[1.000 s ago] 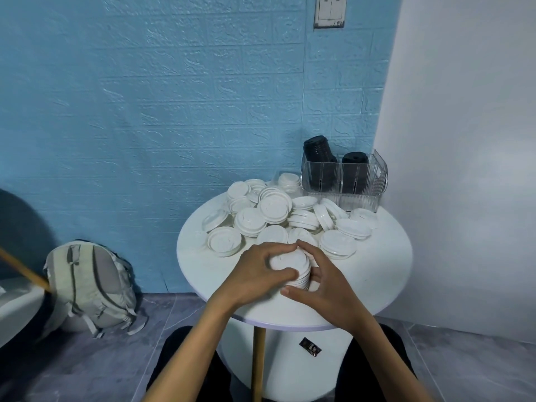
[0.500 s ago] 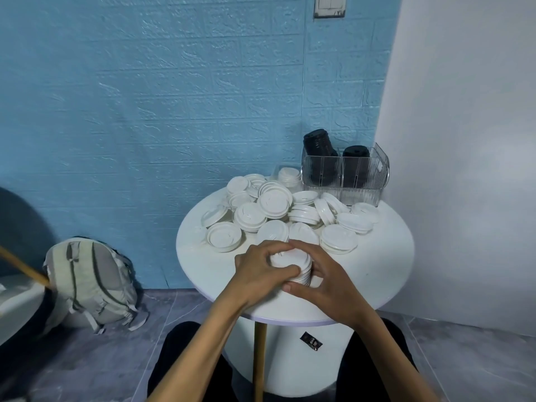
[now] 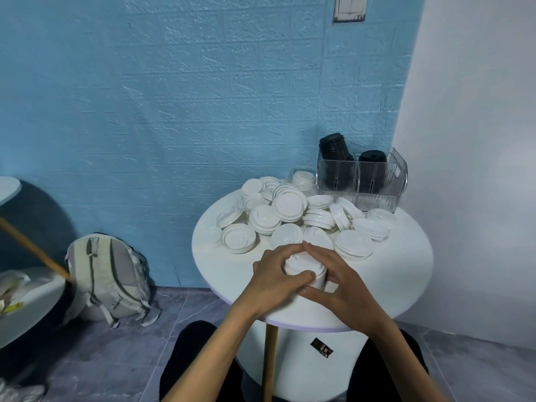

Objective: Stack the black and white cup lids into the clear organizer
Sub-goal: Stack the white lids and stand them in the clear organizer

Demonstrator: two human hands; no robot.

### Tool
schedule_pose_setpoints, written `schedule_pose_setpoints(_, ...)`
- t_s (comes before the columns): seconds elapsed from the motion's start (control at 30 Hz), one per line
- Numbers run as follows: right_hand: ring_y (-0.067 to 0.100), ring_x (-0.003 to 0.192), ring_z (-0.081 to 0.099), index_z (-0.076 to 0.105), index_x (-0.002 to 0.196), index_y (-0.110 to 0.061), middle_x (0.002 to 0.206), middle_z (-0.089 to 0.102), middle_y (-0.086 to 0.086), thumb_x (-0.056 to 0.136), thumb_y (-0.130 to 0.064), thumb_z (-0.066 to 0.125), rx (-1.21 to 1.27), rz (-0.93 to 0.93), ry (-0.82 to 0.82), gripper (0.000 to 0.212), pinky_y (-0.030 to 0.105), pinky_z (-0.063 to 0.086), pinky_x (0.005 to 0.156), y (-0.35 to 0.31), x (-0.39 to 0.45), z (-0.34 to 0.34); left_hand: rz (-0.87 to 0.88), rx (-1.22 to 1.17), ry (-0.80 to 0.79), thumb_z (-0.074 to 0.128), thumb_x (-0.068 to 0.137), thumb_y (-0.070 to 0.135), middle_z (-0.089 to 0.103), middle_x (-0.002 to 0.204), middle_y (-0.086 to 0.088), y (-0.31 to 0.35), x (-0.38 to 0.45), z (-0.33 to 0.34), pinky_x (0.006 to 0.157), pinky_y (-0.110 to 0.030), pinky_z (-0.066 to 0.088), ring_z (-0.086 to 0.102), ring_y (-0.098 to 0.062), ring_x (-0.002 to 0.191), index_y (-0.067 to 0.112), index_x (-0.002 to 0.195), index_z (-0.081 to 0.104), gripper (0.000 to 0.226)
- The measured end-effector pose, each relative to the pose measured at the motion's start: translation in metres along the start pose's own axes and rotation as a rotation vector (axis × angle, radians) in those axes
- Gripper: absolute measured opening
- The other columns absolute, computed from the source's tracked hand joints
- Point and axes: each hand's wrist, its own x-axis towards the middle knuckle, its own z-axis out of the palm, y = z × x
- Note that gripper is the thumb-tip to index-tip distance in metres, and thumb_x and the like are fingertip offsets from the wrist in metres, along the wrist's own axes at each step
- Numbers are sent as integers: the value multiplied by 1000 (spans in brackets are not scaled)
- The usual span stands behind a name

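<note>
A short stack of white lids (image 3: 304,266) stands near the front of the round white table (image 3: 406,274). My left hand (image 3: 272,278) curls round its left side and my right hand (image 3: 339,278) wraps the right side, fingertips meeting over the top. Behind them lies a heap of loose white lids (image 3: 290,208). At the table's back right stands the clear organizer (image 3: 362,182) holding two stacks of black lids (image 3: 333,147).
A blue textured wall rises behind the table and a white wall closes in on the right. On the floor at left leans a grey backpack (image 3: 107,278). Another white table edge (image 3: 17,309) with a wooden stick shows at far left.
Both hands stay cupped round the white stack at the same spot on the table; the fingers have closed slightly over its top. The camera view has shifted a little.
</note>
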Motion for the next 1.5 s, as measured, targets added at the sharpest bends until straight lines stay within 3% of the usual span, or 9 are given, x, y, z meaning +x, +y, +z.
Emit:
schedule_pose_setpoints(0.13,5,143,41,54,141,-44,148,47,-24,79,-47,83,-8,-10,12,68,42,48,109,2,1,0,11,-185,-2,82,69,55,64,133,19,0,2,-23,99,-23,49,62,2,117,48,145,46,84)
schedule_pose_setpoints(0.2,5,143,42,55,139,-45,147,48,-24,78,-46,84,-10,-9,19,67,41,48,108,3,1,0,36,-185,129,83,75,49,66,128,20,2,5,-43,90,-19,51,64,4,108,43,141,52,73)
schedule_pose_setpoints(0.33,5,141,44,57,137,-44,146,49,-24,79,-39,87,-2,-14,27,65,39,49,107,4,1,1,-59,123,392,80,74,55,60,133,12,-20,24,-77,106,-40,44,56,-12,119,46,125,59,56)
schedule_pose_setpoints(0.47,5,141,44,58,136,-44,145,50,-26,78,-36,88,4,-14,34,65,37,49,107,2,-1,0,-263,350,319,81,75,60,43,151,1,-43,32,-85,115,-41,25,35,-26,143,44,139,51,72)
schedule_pose_setpoints(0.67,3,142,42,57,137,-44,145,49,-27,78,-41,87,1,-7,32,66,37,48,109,0,-1,0,-279,400,324,83,71,63,46,150,3,-51,36,-72,113,-38,29,35,-24,141,44,137,51,76)
schedule_pose_setpoints(0.83,4,141,43,58,136,-44,146,49,-25,78,-39,88,18,-1,31,65,38,48,108,0,-2,-1,-206,271,357,83,76,53,58,142,3,-51,36,-74,113,-41,34,46,-26,136,44,132,57,62)
schedule_pose_setpoints(1.1,4,140,44,58,136,-45,146,49,-24,78,-43,87,19,5,26,65,38,48,109,-1,-2,-1,-109,29,217,87,76,6,56,143,17,-42,16,-84,116,-32,38,48,-4,134,36,148,50,86)
schedule_pose_setpoints(1.3,3,142,42,58,136,-46,147,49,-24,78,-44,86,25,10,23,65,39,47,110,-2,-2,-1,-96,-128,133,86,81,18,48,151,14,-27,9,-78,117,-34,38,47,-4,136,39,153,38,89)
schedule_pose_setpoints(1.5,1,140,43,57,136,-47,146,48,-27,77,-46,86,18,18,23,65,37,47,110,-2,-2,-1,-103,-364,38,56,105,25,40,146,31,-10,9,-64,110,-25,23,35,-3,143,41,156,32,59)
